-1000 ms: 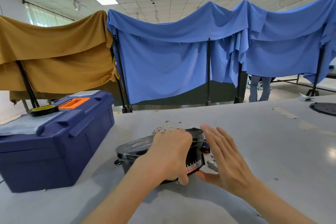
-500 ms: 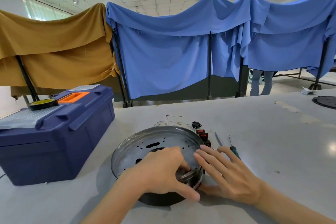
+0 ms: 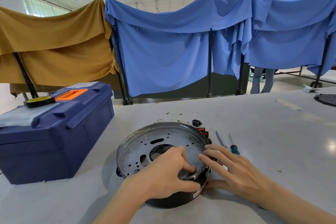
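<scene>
A round black appliance housing (image 3: 164, 137) lies on the grey table (image 3: 272, 151), its perforated metal bottom plate facing up. My left hand (image 3: 163, 174) grips its near rim, with the fingers curled over onto the plate and the thumb against the outer black wall. At the right side of the rim, my right hand (image 3: 236, 171) rests with straight fingers touching the edge and the thumb low beside the wall. A label strip shows on the wall between my hands.
Just right of the housing lie a metal tool (image 3: 221, 139), a green-handled screwdriver (image 3: 234, 148), red switches (image 3: 201, 130), a black socket (image 3: 196, 122) and thin wires (image 3: 172, 114). A blue toolbox (image 3: 54, 132) carrying a tape roll (image 3: 40, 101) stands left. Another black disc (image 3: 327, 99) lies far right.
The housing stood tilted on its edge under my left hand a second ago; it now lies flat with the plate up. My right hand came down from the air onto its rim.
</scene>
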### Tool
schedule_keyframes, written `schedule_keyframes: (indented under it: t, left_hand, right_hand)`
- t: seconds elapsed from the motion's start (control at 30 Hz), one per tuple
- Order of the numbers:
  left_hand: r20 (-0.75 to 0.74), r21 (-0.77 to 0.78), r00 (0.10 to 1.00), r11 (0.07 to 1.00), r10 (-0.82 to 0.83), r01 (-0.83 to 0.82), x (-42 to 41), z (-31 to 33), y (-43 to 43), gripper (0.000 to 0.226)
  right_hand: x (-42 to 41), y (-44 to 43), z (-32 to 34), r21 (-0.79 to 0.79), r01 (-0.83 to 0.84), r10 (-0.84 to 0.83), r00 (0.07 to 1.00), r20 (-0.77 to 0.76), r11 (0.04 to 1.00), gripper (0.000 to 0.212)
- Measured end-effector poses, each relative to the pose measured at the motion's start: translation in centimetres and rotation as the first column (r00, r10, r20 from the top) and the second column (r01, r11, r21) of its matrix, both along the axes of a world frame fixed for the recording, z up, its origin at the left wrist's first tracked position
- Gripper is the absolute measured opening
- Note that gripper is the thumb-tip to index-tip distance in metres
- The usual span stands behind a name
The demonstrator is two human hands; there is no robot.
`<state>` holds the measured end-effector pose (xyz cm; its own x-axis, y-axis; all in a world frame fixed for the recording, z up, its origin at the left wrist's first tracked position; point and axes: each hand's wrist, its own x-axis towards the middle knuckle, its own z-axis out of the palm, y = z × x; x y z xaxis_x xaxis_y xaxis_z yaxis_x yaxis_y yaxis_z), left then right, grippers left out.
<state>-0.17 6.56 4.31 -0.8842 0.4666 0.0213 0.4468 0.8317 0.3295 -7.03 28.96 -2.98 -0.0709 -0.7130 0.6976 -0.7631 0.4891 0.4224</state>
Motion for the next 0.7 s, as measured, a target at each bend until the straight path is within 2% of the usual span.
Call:
schedule_keyframes:
  t: [0.17,0.37,0.47,0.6,0.7]
  left_hand:
    - [-0.059,-0.003,0.998,1.0,-0.013,0.013,0.2,-0.2,0.7,0.034]
    - [-0.075,-0.038,0.997,0.999,-0.003,0.0,0.8,-0.2,1.3,0.032]
    - [-0.077,-0.107,0.997,0.994,0.008,-0.016,1.1,-0.1,1.7,0.032]
    - [-0.1,-0.22,0.995,0.975,-0.014,-0.009,1.2,-0.1,1.8,0.038]
    - [-0.114,-0.164,0.993,0.986,-0.002,-0.017,1.1,0.5,1.2,0.038]
  right_hand:
    - [-0.2,0.4,-0.4,-0.021,0.006,-0.005,0.999,0.037,1.0,0.045]
    - [-0.2,0.2,-0.6,-0.021,0.04,-0.038,0.995,0.088,0.999,0.051]
    - [0.1,0.2,-0.5,-0.012,0.049,-0.047,0.993,0.106,0.999,0.051]
    - [0.3,0.6,0.0,-0.159,0.056,-0.015,0.969,0.246,0.986,0.069]
    - [0.2,0.8,0.0,-0.229,0.119,-0.038,0.944,0.328,0.966,0.084]
